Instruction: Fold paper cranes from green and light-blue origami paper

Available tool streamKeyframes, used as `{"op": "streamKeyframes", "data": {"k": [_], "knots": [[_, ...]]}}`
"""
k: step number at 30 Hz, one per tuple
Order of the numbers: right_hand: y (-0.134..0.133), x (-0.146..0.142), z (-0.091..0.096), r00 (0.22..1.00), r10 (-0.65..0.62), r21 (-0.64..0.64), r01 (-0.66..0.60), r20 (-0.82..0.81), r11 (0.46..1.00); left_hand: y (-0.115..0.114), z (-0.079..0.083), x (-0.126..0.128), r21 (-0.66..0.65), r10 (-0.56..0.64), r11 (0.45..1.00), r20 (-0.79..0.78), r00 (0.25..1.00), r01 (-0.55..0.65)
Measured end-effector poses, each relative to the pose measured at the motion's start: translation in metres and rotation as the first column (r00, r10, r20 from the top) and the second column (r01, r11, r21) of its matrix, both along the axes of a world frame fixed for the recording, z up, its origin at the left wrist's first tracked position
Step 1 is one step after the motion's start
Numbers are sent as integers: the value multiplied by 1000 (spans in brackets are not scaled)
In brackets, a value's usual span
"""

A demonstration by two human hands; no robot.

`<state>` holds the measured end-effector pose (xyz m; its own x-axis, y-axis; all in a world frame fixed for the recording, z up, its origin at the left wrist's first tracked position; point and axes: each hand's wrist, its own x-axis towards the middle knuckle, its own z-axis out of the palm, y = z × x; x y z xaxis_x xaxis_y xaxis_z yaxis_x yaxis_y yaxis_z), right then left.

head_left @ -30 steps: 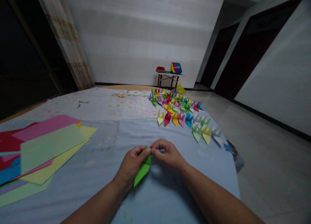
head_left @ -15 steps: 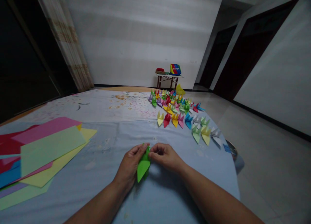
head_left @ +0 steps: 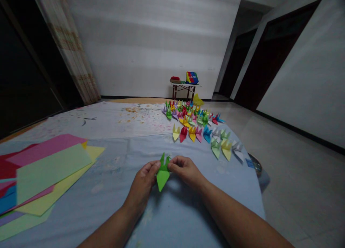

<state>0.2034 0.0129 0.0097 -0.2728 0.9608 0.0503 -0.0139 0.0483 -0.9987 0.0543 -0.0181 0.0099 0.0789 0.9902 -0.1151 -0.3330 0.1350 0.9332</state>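
Note:
Between my hands, just above the blue cloth, is a bright green paper crane point(head_left: 163, 177) with two upright points and a broad wing facing me. My left hand point(head_left: 147, 174) is closed on its left side, thumb in front. With thumb and forefinger, my right hand point(head_left: 184, 168) pinches the crane's right point near the top. Beyond my hands, on the right half of the table, several folded cranes stand in rows, among them a red crane point(head_left: 183, 134), a blue crane point(head_left: 207, 133) and a yellow crane point(head_left: 226, 149).
A pile of coloured paper sheets point(head_left: 54, 172) lies on the left of the cloth-covered table point(head_left: 107, 219). At the table's right edge, part of a stool point(head_left: 265, 181) shows below. Against the far wall, a small stand point(head_left: 183, 85) carries a colourful box point(head_left: 192, 78).
Both upright points of the green crane now show above my fingers, and its wing has turned to face me. My view has shifted slightly to the right.

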Motion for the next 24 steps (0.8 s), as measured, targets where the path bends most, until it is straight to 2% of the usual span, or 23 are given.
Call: {"op": "streamKeyframes", "data": {"k": [9,15,17,20,22,24], "knots": [[0,2,3,998,5,19,-4,-68,1000,0,4,-1,29,33,999,-162,986,-28],[2,2,3,991,-91,71,98,-94,993,1,4,-4,102,244,969,-265,933,-225],[3,3,2,990,-114,105,122,-81,987,0,3,-4,108,207,977,-327,922,-181],[2,4,1,991,-125,158,130,-39,979,-2,4,-3,81,59,996,-381,923,-30],[0,4,3,994,-112,192,111,-4,975,-3,5,-1,28,-14,999,-356,934,26],[-1,4,6,996,-83,209,78,16,975,-4,6,1,-20,-39,999,-298,954,35]]}}
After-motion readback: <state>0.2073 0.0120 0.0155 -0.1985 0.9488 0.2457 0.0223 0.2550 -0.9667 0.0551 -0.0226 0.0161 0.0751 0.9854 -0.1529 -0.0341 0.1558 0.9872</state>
